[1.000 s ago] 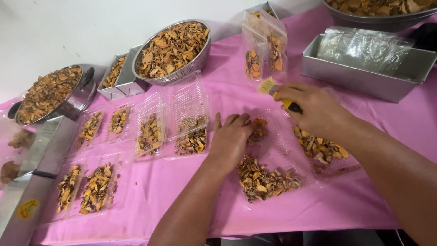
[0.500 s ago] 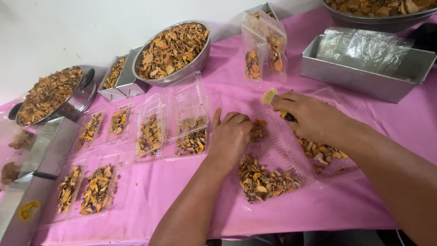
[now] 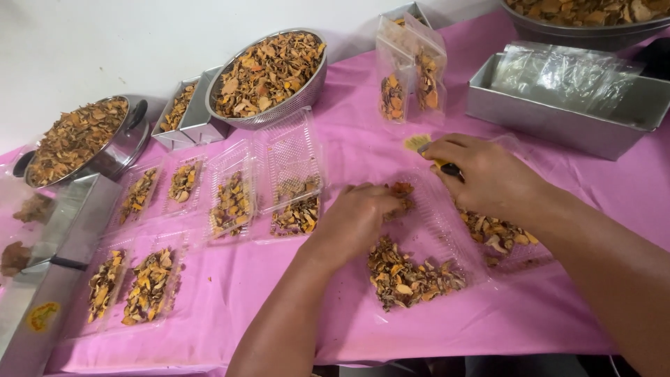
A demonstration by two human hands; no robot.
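Your left hand (image 3: 359, 216) rests curled, palm down, on dried orange-brown chips (image 3: 412, 272) in an open clear clamshell tray (image 3: 447, 230) on the pink tablecloth (image 3: 530, 314). Fingertips pinch a small clump at the tray's far edge. Your right hand (image 3: 488, 174) is clenched around a small dark-handled tool (image 3: 449, 167) with a yellow tip, just above the tray's other half. I can't tell what the tool is.

Step looks like filling: chips going into the tray, lid not closed. Next move likely needs the loose pile evened out so the lid can shut flat.

Packaging:
- Four filled clamshell trays (image 3: 230, 199) in a row left of your hand, lids open.
- Two more (image 3: 132, 286) nearer the table edge.
- Two upright clear pouches (image 3: 408, 77), part filled, behind your right hand.
- Metal tray (image 3: 558, 129) of empty clear bags, far right.
- Colander (image 3: 269, 73) and pot (image 3: 84, 139) heaped with chips, back left.
- Round yellow sticker (image 3: 42, 315) on the metal box, lower left.
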